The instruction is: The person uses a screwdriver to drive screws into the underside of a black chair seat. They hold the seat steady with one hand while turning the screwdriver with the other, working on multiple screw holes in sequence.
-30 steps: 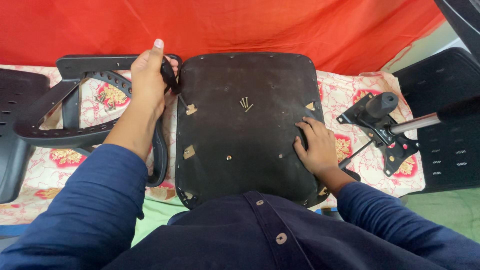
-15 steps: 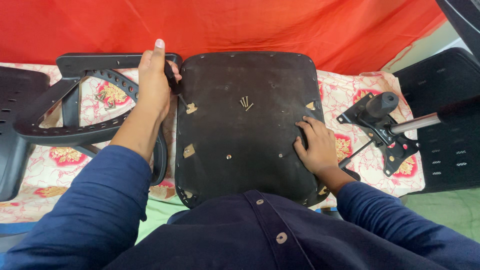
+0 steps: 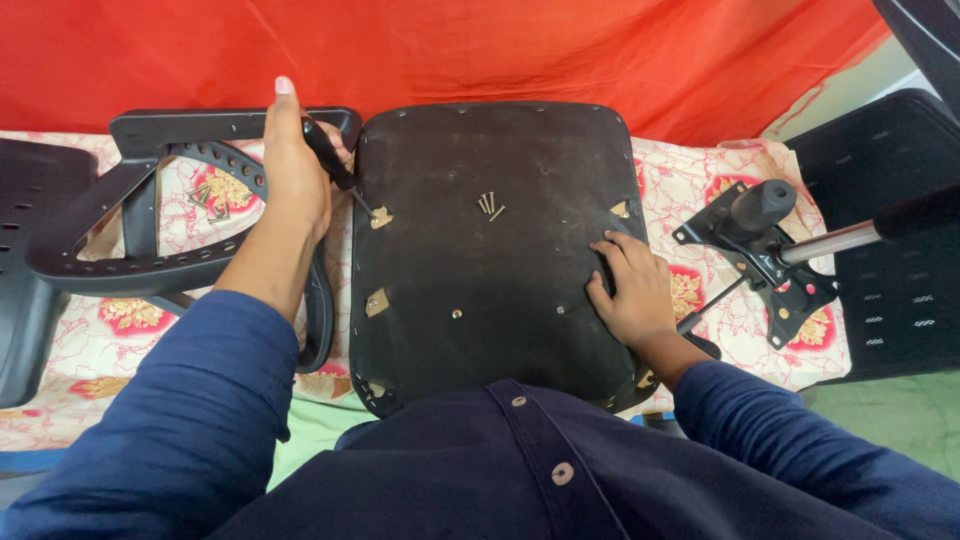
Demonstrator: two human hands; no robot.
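Head view looks straight down on a dark seat board lying flat on a floral cloth, its near edge against the person's dark blue shirt. The left hand is closed in a fist around the black handle of a screwdriver, thumb pointing up; the tool slants down to the right, and its tip meets a small tan patch at the board's upper left edge. The right hand lies flat on the board's right side, fingers slightly spread and pressing down, holding nothing. A few loose screws lie in a small cluster near the top middle of the board, well apart from both hands. Left of the board, under the left forearm, sits a black plastic armrest frame with a row of holes. To the right, a black metal chair mechanism with a chrome lever rests on the cloth, near the right hand but not touching it. Red fabric hangs behind everything.
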